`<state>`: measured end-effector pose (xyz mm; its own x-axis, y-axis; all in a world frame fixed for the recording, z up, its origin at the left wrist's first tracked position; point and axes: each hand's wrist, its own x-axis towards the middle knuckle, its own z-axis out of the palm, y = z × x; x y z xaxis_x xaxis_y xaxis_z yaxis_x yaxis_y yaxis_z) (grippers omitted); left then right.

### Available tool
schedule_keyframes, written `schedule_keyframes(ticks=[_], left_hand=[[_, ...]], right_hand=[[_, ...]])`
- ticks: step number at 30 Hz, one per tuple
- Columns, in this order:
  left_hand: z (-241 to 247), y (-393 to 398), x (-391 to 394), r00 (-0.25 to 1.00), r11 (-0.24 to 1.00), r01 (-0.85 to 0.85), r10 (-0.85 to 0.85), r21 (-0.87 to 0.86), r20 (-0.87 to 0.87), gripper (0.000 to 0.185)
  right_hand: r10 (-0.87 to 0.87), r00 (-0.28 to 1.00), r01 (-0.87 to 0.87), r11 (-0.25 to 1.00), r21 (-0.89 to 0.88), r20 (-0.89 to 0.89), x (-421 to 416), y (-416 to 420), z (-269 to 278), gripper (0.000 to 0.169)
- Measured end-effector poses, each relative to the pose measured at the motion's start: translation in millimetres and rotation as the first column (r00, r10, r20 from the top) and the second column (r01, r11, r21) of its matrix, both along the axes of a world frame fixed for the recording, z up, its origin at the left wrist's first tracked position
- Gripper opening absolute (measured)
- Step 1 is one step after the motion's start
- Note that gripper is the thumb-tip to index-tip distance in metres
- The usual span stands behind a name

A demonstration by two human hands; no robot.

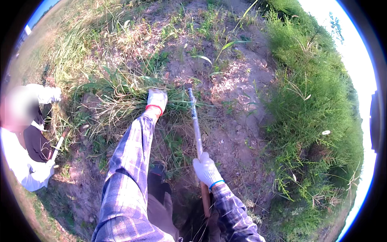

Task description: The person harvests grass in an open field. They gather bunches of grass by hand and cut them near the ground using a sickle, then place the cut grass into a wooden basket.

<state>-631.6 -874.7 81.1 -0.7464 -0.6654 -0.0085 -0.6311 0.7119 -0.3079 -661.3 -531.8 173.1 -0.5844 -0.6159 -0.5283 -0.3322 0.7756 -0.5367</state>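
Note:
My left hand (157, 99), in a white glove with a red cuff, reaches into a heap of long cut grass (122, 96); its fingers are partly hidden, so its grip cannot be made out. My right hand (207, 169), gloved in white with a blue cuff, is closed around the wooden handle of a long hand tool (196, 127). The tool's far end lies at the right edge of the grass, and its head is mostly hidden there. The handle's near end runs back beneath my right forearm towards my legs.
At the left a co-worker in white sleeves (22, 160) crouches close by, holding a similar handled tool (59, 145). Feathery green bushes (311, 99) line the right side. Bare soil (239, 133) with scattered weeds lies between them and my tool. Tall grass (69, 48) stands at the upper left.

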Motion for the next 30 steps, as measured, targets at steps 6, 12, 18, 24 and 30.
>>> schedule_keyframes(ticks=[6,12,18,24,30], left_hand=[[17,18,67,0.968,0.969,0.247,-0.247,-0.001,0.037,0.028],[56,111,196,0.848,0.754,0.327,-0.5,0.57,0.175,0.02],[30,90,207,0.917,0.855,0.383,-0.398,0.35,-0.03,0.018],[96,78,85,0.89,0.894,0.411,-0.352,0.178,-0.29,0.027],[96,81,51,0.745,0.819,0.573,-0.53,-0.018,-0.405,0.053]], right_hand=[[-0.275,0.775,0.267,0.958,0.1,0.569,52,78,57,0.024],[-0.362,0.608,0.271,0.931,0.245,0.706,56,154,134,0.015],[-0.527,0.494,0.782,0.616,-0.089,0.692,20,112,91,0.016],[-0.367,0.465,0.818,0.526,-0.233,0.806,-49,38,2,0.011],[-0.252,0.608,0.487,0.867,-0.103,0.753,-10,47,36,0.02]])
